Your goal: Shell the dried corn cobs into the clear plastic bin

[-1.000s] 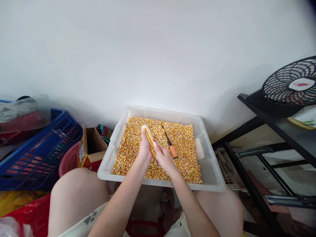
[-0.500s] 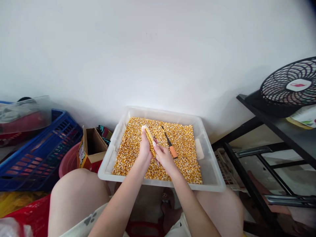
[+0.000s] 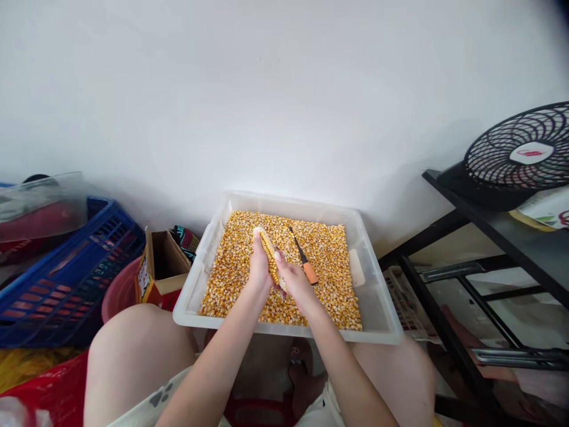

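Observation:
A corn cob (image 3: pixel 269 252) with rows of yellow kernels is held tilted between both hands, above the kernels. My left hand (image 3: pixel 259 264) is closed around its left side, thumb up near the pale far tip. My right hand (image 3: pixel 291 277) grips the near, lower end, its thumb lying against the kernels; its other fingers are mostly hidden. Loose corn kernels (image 3: pixel 240 249) cover the bottom of a translucent plastic tub (image 3: pixel 377 302) across my knees. Just right of my hands, a screwdriver-like tool (image 3: pixel 310 273) with an orange handle and dark shaft lies on the kernels.
Left of the tub stand an open cardboard box (image 3: pixel 166 267), a pink basin (image 3: pixel 120 293) and a blue plastic crate (image 3: pixel 66 273). On the right, a black metal rack (image 3: pixel 493 231) carries a black fan (image 3: pixel 518 154). A white wall (image 3: pixel 284 107) rises behind the tub.
Both hands keep hold of the corn cob, in almost the same place. My right hand has shifted slightly along it. The whole view has moved a little.

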The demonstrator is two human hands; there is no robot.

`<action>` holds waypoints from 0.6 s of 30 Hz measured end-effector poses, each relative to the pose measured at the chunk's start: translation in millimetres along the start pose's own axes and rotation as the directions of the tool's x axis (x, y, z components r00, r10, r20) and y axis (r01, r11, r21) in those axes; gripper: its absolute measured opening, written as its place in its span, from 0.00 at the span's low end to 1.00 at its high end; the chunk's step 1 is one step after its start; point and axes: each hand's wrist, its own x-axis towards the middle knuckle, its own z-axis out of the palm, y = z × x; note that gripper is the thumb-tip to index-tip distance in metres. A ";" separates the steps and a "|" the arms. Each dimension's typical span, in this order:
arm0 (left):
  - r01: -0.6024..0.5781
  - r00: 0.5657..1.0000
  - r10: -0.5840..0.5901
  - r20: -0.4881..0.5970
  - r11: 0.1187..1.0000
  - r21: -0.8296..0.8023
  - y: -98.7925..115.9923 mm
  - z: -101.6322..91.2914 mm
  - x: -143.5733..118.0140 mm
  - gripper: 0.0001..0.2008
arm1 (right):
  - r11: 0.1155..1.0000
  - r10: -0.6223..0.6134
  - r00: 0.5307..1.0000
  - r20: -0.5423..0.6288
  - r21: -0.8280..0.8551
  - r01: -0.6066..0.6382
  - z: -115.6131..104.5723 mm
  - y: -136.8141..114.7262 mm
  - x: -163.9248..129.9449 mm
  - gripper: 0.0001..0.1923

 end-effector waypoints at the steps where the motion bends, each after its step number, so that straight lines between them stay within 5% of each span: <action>1: -0.010 1.000 0.010 -0.009 1.000 0.003 0.0 0.7 -0.2 0.27 | 1.000 -0.004 1.000 -0.003 -0.017 0.004 0.7 -0.4 0.2 0.23; 11: -0.126 0.992 0.127 0.022 0.990 -0.064 -3.0 3.0 2.0 0.20 | 0.994 -0.071 0.996 -0.056 -0.084 0.066 -1.5 3.8 8.3 0.25; 18: -0.046 0.997 0.042 0.066 0.997 0.057 -7.1 2.2 3.9 0.25 | 0.961 -0.219 0.974 -0.048 -0.181 0.207 -4.1 3.0 17.2 0.22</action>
